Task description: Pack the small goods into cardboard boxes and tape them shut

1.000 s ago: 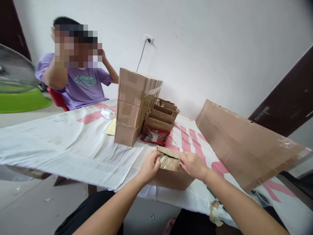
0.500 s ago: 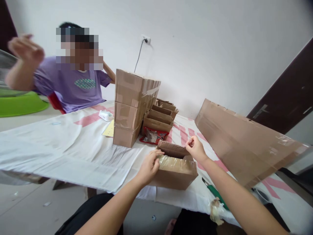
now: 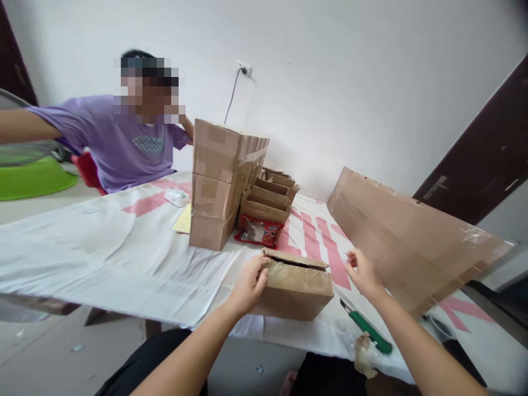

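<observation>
A small cardboard box (image 3: 297, 289) with taped flaps sits at the near table edge. My left hand (image 3: 248, 284) grips its left end, fingers curled over the top corner. To the right of the box my right hand (image 3: 362, 273) hovers a little apart from it, blurred by motion, holding nothing that I can see. A green-handled knife (image 3: 368, 328) lies on the cloth just below my right forearm.
A stack of three taped boxes (image 3: 220, 181) stands mid-table, with a row of open boxes (image 3: 270, 195) and a red snack packet (image 3: 259, 230) beside it. A long flat cardboard sheet (image 3: 408, 239) leans at the right. Across the table sits a person in a purple shirt (image 3: 124, 146).
My right hand let go of the box's far flap and moved right, away from the box; the flap dropped nearly closed. The person opposite stretched an arm out to the left.
</observation>
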The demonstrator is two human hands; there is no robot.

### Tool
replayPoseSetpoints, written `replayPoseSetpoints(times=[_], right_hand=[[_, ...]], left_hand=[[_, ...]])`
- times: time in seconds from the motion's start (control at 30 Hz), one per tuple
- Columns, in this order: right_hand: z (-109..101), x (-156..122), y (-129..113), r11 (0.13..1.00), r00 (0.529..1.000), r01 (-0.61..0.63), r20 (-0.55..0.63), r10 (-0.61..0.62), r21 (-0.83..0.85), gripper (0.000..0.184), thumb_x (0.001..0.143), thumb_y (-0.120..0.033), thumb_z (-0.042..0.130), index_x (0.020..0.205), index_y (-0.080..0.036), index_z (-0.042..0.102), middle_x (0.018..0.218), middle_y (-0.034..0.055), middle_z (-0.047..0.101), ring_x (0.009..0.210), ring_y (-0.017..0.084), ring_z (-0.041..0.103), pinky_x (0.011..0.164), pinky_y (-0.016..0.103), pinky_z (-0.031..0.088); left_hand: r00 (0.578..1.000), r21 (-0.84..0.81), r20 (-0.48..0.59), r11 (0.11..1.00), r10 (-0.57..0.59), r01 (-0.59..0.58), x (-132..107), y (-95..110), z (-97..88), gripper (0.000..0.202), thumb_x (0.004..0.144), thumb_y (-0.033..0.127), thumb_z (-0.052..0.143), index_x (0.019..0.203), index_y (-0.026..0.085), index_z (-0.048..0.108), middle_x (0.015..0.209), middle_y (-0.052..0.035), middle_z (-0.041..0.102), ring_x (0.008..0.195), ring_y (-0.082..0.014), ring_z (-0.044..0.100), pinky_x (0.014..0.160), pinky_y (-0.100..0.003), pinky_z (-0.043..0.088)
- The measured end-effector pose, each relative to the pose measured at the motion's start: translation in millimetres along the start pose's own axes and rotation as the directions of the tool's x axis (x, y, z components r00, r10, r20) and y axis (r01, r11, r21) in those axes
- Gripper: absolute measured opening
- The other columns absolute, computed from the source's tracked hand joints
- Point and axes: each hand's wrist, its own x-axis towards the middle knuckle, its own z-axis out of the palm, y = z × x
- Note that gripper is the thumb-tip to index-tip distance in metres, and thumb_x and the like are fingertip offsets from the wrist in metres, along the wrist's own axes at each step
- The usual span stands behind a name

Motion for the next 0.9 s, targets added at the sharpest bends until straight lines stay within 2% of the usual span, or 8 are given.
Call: replayPoseSetpoints(times=[0.13,0.27,0.37,0.47,0.57,0.67,0.77,0.9], right_hand=[[-17.2,-75.0,43.2,0.969,0.986,0.092,0.159,-0.056,-0.229,0.013,0.077,-0.019,0.042,0.083,-0.021,0.053,0.077,0.0024,0.06,0.071,0.018,0.057,0.068,0.029,0.043],[-3.1,-152.0,63.1,0.921,0.936,0.152,0.352,-0.017,-0.36,0.02,0.076,-0.011,0.042,0.074,-0.021,0.059,0.077,0.0043,0.063,0.078,0.02,0.058,0.072,0.032,0.043],[10.2,-184.9,67.9,0.923,0.932,0.146,0.362,-0.008,-0.355,0.031,0.075,-0.005,0.041,0.089,-0.02,0.065,0.092,0.0074,0.066,0.089,0.022,0.058,0.082,0.034,0.043],[11.3,-193.8,67.3,0.937,0.932,0.114,0.361,0.014,-0.329,0.033,0.079,-0.006,0.038,0.093,-0.019,0.065,0.098,0.0087,0.065,0.093,0.022,0.056,0.084,0.034,0.043],[3.4,-190.0,63.6,0.953,0.905,0.13,0.426,-0.001,-0.274,0.031,0.081,-0.008,0.038,0.085,-0.021,0.066,0.097,0.0075,0.063,0.094,0.021,0.056,0.082,0.034,0.043],[-3.0,-182.2,61.4,0.949,0.904,0.153,0.427,-0.022,-0.274,0.024,0.081,-0.012,0.043,0.081,-0.022,0.065,0.092,0.0056,0.063,0.091,0.022,0.056,0.081,0.034,0.041],[-4.6,-170.7,60.7,0.934,0.929,0.127,0.369,0.005,-0.333,0.013,0.078,-0.018,0.051,0.068,-0.021,0.058,0.077,0.0031,0.061,0.08,0.021,0.055,0.074,0.033,0.04],[-6.0,-149.5,54.7,0.917,0.938,0.119,0.345,0.021,-0.38,0.015,0.075,-0.016,0.052,0.061,-0.021,0.05,0.071,0.002,0.057,0.074,0.019,0.053,0.069,0.03,0.038]], left_hand=[[1.0,-0.058,0.015,0.998,-0.014,0.015,-1.9,4.8,-3.2,0.028,0.088,0.027,0.038,0.104,0.018,0.059,0.11,-0.0111,0.064,0.108,-0.0257,0.057,0.094,-0.043,0.045],[1.0,-0.15,0.003,0.988,-0.026,0.026,-2.8,8.6,-2.6,0.031,0.09,0.034,0.036,0.105,0.018,0.058,0.114,-0.0116,0.063,0.111,-0.0255,0.055,0.096,-0.042,0.042],[1.0,-0.235,0.015,0.972,0.021,-0.017,-2.9,9.8,-2.3,0.038,0.091,0.047,0.034,0.09,0.018,0.06,0.109,-0.0105,0.064,0.115,-0.0259,0.051,0.103,-0.044,0.035],[0.995,-0.299,0.027,0.951,0.091,-0.079,-3.0,10.8,-3.1,0.058,0.091,0.058,0.019,0.067,0.019,0.054,0.107,-0.0113,0.065,0.118,-0.027,0.048,0.108,-0.048,0.029],[0.995,-0.256,0.076,0.966,0.062,-0.041,-3.8,14.4,-5.6,0.052,0.092,0.051,0.025,0.061,0.019,0.051,0.111,-0.0119,0.062,0.116,-0.0264,0.049,0.104,-0.047,0.035],[0.998,-0.063,0.058,0.998,0.033,-0.029,-5.2,21.2,-9.2,0.022,0.085,0.037,0.047,0.08,0.018,0.056,0.129,-0.0134,0.047,0.12,-0.0274,0.046,0.099,-0.045,0.04],[0.996,0.162,0.065,0.985,0.057,-0.067,-6.1,25.8,-12.2,0.033,0.081,0.025,0.05,0.113,0.019,0.052,0.144,-0.0133,0.031,0.131,-0.0291,0.035,0.103,-0.048,0.037],[0.966,0.315,0.246,0.936,0.082,-0.16,-6.1,23.7,-13.2,0.036,0.083,0.02,0.046,0.117,0.021,0.056,0.134,-0.0094,0.05,0.121,-0.027,0.047,0.101,-0.047,0.04]])
